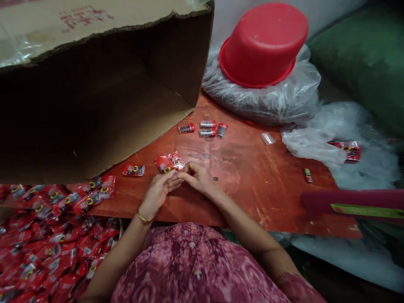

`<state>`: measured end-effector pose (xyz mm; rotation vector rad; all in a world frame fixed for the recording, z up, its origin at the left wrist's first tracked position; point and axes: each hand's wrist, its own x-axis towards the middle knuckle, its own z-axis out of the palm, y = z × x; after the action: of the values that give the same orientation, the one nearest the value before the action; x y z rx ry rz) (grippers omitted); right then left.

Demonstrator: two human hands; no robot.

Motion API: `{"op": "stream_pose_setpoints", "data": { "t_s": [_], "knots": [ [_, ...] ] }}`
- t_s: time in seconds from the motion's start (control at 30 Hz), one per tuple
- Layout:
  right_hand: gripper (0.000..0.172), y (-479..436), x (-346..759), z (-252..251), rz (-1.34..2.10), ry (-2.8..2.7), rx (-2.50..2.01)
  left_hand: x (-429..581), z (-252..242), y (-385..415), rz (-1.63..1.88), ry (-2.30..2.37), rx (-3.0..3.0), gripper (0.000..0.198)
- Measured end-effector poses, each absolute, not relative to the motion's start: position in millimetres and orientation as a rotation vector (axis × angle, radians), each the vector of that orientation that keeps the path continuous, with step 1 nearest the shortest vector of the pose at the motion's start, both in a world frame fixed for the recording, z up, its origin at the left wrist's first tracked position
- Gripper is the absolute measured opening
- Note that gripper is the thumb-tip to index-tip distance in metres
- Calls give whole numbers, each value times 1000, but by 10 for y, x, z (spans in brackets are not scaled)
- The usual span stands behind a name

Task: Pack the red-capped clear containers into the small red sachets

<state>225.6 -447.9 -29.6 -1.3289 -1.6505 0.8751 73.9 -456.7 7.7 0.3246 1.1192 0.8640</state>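
Note:
My left hand [159, 191] is palm up above the near edge of the table, its fingers stretched toward the right. Against those fingers rests my right hand [198, 179], its thumb and fingers bent together in a pinch; whatever is between them is hidden or too small to make out. Just beyond the fingertips are shiny red packets [169, 161], overlapping; whether a finger touches them I cannot tell. Another red packet [134, 170] lies to the left. Farther back, several small clear tubes with red caps [207, 133] hold dark contents.
A large cardboard box [170, 105] opens toward me at left, above a heap of red packets [57, 248]. An upturned red tub [268, 42] sits on a plastic-wrapped bundle [259, 103]. Right are a clear plastic piece [267, 138], a small green-and-red item [307, 175] and plastic bags [334, 126].

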Motion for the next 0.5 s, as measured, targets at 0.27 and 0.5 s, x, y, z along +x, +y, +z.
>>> {"op": "stream_pose_setpoints", "data": {
  "t_s": [0.27,0.5],
  "knots": [
    [44,-3219,2406,-296,154,-2142,-1692,-57,151,-4478,1279,1461,64,22],
    [39,-3615,2787,-433,142,-2375,-1539,-254,88,-4566,1025,1778,409,16]
  ]
}}
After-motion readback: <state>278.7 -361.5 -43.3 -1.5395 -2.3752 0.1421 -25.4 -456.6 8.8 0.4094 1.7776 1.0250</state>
